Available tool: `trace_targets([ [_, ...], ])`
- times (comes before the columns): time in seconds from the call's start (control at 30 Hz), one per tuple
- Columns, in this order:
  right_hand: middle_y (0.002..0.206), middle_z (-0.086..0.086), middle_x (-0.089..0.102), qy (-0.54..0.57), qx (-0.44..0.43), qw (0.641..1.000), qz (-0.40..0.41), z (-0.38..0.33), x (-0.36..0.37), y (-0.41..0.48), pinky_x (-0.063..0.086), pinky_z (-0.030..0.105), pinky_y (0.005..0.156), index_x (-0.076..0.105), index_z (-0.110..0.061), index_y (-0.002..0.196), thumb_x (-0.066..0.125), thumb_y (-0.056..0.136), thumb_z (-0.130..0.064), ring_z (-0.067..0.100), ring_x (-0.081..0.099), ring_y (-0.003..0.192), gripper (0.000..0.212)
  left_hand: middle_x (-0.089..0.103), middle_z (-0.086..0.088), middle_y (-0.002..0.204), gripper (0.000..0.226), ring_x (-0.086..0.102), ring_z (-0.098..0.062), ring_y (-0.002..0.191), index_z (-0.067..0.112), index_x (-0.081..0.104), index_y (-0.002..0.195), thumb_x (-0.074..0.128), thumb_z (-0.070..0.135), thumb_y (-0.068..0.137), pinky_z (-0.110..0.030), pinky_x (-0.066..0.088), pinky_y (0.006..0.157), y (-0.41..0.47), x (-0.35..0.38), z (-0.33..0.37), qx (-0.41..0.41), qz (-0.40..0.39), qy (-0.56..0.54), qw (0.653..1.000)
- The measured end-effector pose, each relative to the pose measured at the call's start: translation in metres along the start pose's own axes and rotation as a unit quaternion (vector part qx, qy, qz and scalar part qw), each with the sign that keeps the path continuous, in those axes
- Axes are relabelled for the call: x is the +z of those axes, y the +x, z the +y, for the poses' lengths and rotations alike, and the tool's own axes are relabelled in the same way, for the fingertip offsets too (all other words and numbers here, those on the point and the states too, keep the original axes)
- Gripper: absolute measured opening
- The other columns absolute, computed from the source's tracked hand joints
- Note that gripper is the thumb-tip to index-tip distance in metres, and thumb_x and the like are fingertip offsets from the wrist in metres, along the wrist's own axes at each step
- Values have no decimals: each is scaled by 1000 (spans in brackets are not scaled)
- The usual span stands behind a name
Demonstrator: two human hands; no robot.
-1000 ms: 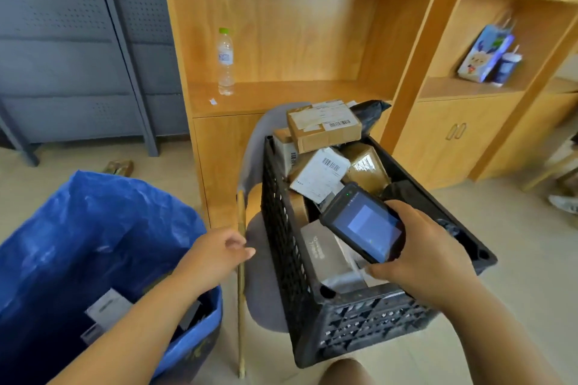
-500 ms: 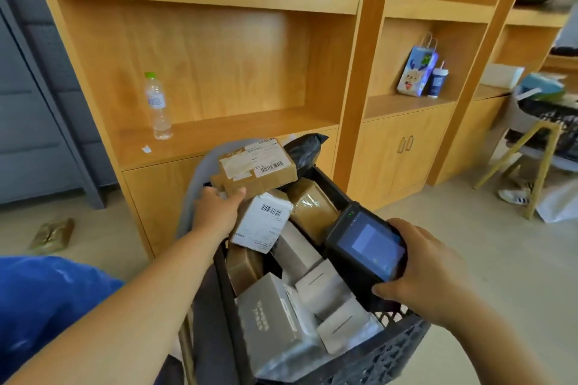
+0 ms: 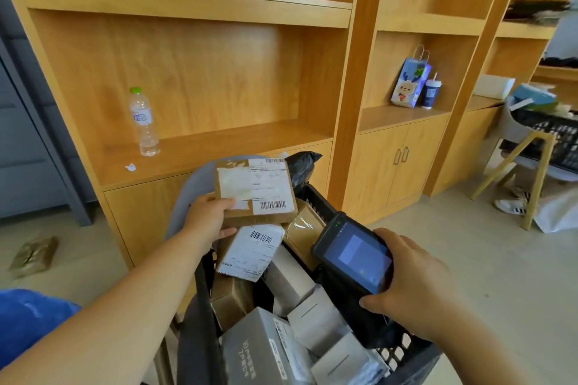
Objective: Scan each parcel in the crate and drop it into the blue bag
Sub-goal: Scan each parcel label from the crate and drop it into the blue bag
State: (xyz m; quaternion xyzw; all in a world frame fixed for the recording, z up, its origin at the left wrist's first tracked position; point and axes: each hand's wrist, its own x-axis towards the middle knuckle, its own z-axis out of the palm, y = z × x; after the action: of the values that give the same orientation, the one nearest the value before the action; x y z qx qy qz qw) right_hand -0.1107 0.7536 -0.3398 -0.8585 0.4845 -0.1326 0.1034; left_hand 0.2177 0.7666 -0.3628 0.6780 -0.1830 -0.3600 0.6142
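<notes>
A black plastic crate (image 3: 403, 353) holds several parcels: brown cardboard boxes, grey and white boxes, and a black poly bag (image 3: 301, 166) at the back. My left hand (image 3: 209, 217) grips the left end of a brown cardboard parcel (image 3: 255, 194) with white barcode labels, lifted and tilted above the crate. My right hand (image 3: 413, 287) holds a black handheld scanner (image 3: 352, 251), its lit screen facing me, over the crate's right side. A corner of the blue bag (image 3: 28, 319) shows at the lower left.
The crate sits on a grey chair (image 3: 190, 191) in front of wooden shelves holding a water bottle (image 3: 142, 122), a gift bag (image 3: 409, 83) and a cup. A brown packet (image 3: 32, 255) lies on the floor at left. Another chair with a black crate (image 3: 550, 141) stands at right.
My left hand came from beside the blue bag to the crate's back, took hold of the brown labelled parcel and raised it. The view swung right and up; the scanner hand stayed over the crate.
</notes>
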Motion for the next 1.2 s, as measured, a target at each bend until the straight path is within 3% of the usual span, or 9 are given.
trace_targets([
  [0.13,104,-14,48,-2,4,1000,5,-4,3,-9,45,28,70,27,-34,133,71,53,-58,11,48,88,95,66,-8,104,22,64,-20,89,8,60,109,61,2,88,-30,55,64,-27,-8,-3,50,-41,-11,998],
  [0.27,101,-15,45,1,5,1000,4,-8,6,-21,42,27,69,26,-34,134,72,54,-57,10,47,86,96,69,-5,102,26,69,-20,89,18,61,101,69,1,83,-32,56,71,-58,-20,-17,100,-56,-26,993],
  [0.37,100,-14,43,2,7,1000,0,-9,8,-32,45,30,72,26,-33,135,72,54,-57,11,47,86,97,70,-2,102,39,70,-17,89,23,59,107,77,6,76,-30,54,71,-80,-33,-30,139,-40,-16,989],
  [0.53,106,-10,49,-3,10,1000,-10,-15,13,-50,47,31,71,24,-32,137,73,54,-54,13,50,85,99,67,6,105,50,67,-18,97,38,56,105,83,15,70,-44,53,88,-110,-56,-49,172,10,15,985],
  [0.7,99,-9,50,-30,8,999,-29,-23,16,-65,45,29,62,31,-32,128,74,52,-52,15,51,81,89,65,5,107,55,65,-17,98,31,54,114,83,14,70,-49,51,94,-128,-70,-58,187,35,13,982],
  [0.93,99,-8,50,-56,3,997,-46,-34,13,-79,49,31,65,29,-32,134,74,51,-52,17,52,82,97,65,10,104,55,65,-14,96,33,53,113,83,17,70,-46,54,88,-141,-81,-66,199,39,22,979],
  [1.2,103,-7,50,-69,3,996,-61,-44,10,-86,51,33,70,26,-30,136,76,55,-51,17,53,85,98,66,10,103,54,66,-6,88,32,53,115,82,16,72,-28,55,71,-150,-87,-69,192,41,4,981],
])
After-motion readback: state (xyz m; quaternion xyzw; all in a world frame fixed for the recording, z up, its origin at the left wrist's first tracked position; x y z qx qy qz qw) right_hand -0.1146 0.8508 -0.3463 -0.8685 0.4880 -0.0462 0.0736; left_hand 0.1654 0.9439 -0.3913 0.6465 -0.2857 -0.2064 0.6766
